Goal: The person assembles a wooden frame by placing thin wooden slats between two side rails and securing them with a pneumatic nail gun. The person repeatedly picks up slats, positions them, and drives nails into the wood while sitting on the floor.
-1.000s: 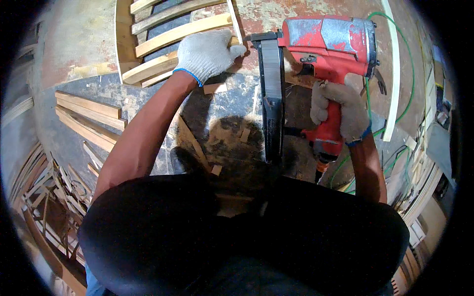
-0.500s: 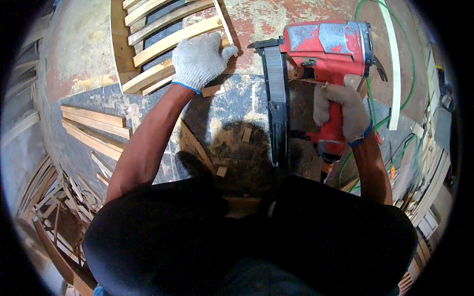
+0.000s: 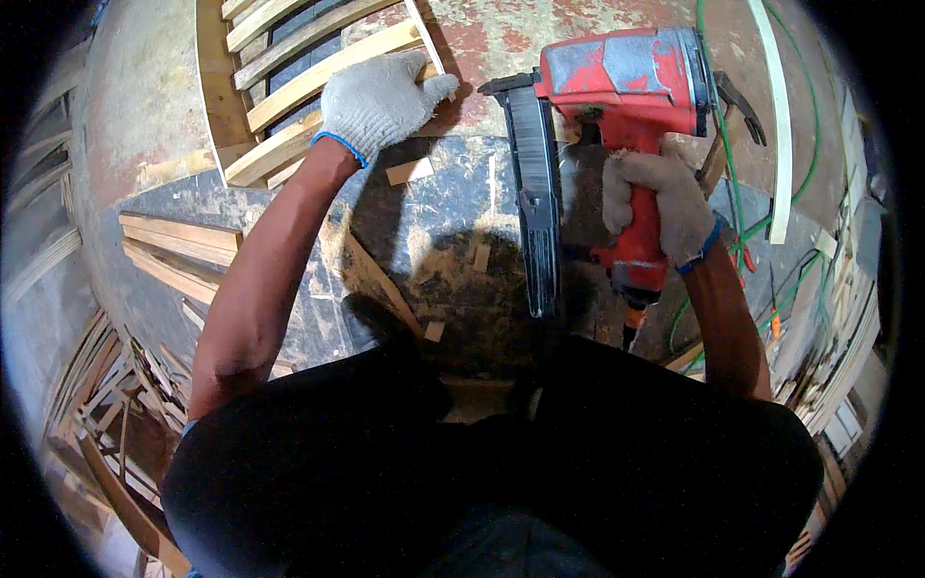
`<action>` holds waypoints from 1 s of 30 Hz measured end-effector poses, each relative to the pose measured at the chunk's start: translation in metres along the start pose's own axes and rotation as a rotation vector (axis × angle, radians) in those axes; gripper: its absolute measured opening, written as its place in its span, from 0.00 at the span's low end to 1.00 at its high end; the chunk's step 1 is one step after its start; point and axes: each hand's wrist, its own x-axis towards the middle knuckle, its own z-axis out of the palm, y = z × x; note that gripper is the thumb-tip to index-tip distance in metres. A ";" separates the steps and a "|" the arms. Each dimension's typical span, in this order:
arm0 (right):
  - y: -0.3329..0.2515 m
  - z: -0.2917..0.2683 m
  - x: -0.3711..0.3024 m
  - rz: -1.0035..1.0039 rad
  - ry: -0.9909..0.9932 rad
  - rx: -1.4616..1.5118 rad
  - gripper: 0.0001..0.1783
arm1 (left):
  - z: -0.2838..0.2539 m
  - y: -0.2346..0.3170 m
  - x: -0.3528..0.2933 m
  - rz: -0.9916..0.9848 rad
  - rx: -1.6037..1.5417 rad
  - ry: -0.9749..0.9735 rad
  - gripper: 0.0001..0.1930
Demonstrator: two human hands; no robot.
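In the head view, the person's right hand [image 3: 665,197], in a knitted glove, is closed around the handle of a red and grey pneumatic nailer [image 3: 621,82]. The fingers curl round the front of the handle and the palm sits behind it, so this grip leaves little gap; whether a finger touches the trigger cannot be told. The nailer looks heavy and top-weighted, with a stiff, hard casing that would be smoother than the glove, and the handle is the natural place to hold it. Its body lies above the hand, its long magazine [image 3: 530,183] to the left, and its nose points toward the slatted wooden frame [image 3: 220,87], apart from it.

The gloved left hand [image 3: 378,101] rests over the frame's near right corner, thumb stretched out to the right; its fingers are mostly hidden, so how tightly it grips cannot be told. The frame looks light and fairly rigid, its thin right rail the likelier part to crack; a slat end by the corner gives a firm hold. A claw hammer [image 3: 742,108] lies beyond the nailer, to its right
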 end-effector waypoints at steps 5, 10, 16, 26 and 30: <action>0.003 -0.002 0.006 0.066 -0.032 0.106 0.16 | 0.008 0.003 -0.004 0.004 0.040 0.076 0.30; 0.005 -0.004 0.007 -0.061 -0.093 -0.017 0.19 | 0.009 0.004 -0.006 0.007 0.074 0.124 0.29; 0.005 -0.004 0.011 0.000 -0.071 0.009 0.19 | 0.008 0.004 -0.005 -0.006 0.076 0.098 0.28; 0.003 -0.004 0.012 0.006 -0.093 -0.006 0.17 | 0.011 0.002 -0.006 -0.021 0.082 0.096 0.28; 0.018 -0.016 0.029 0.058 -0.240 0.415 0.16 | 0.005 -0.005 -0.004 0.060 0.049 0.039 0.29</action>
